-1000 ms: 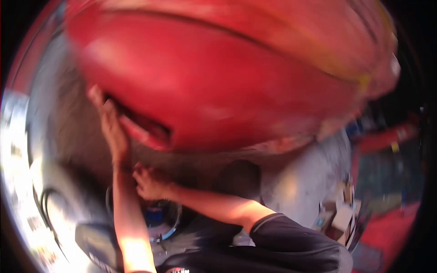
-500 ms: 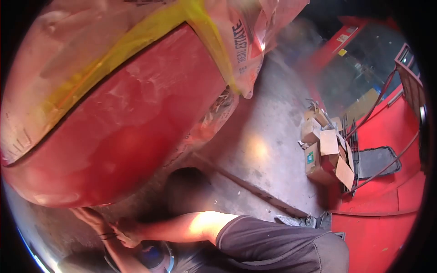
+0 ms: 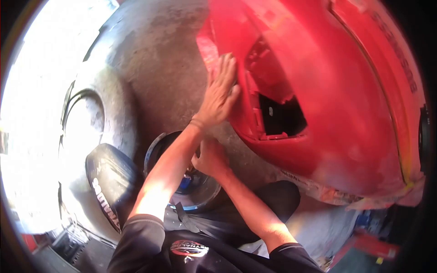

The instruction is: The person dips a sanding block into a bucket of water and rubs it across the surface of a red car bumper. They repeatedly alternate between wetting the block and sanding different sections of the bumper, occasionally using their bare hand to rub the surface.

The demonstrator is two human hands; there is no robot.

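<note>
My left hand (image 3: 218, 93) lies flat against the edge of a red car body panel (image 3: 327, 113), fingers stretched out and nearly together. A rectangular dark opening (image 3: 282, 116) shows in the panel, to the right of that hand. Lower down, my right hand (image 3: 211, 157) is closed, its fingers curled inward above a round dark container (image 3: 200, 193). Whatever it may hold is hidden. A small blue item (image 3: 185, 182) shows inside the container, partly behind my left forearm.
Masking paper (image 3: 341, 193) hangs along the panel's lower edge. My dark-clothed knees (image 3: 111, 177) flank the container. A large pale tyre-like round object (image 3: 98, 113) stands on the left. Grey concrete floor (image 3: 168, 68) extends behind, with strong glare at far left.
The view has swung round: the panel now lies to the right, and the cardboard boxes are out of sight. My hands, close together before, are now apart, the left one on the panel.
</note>
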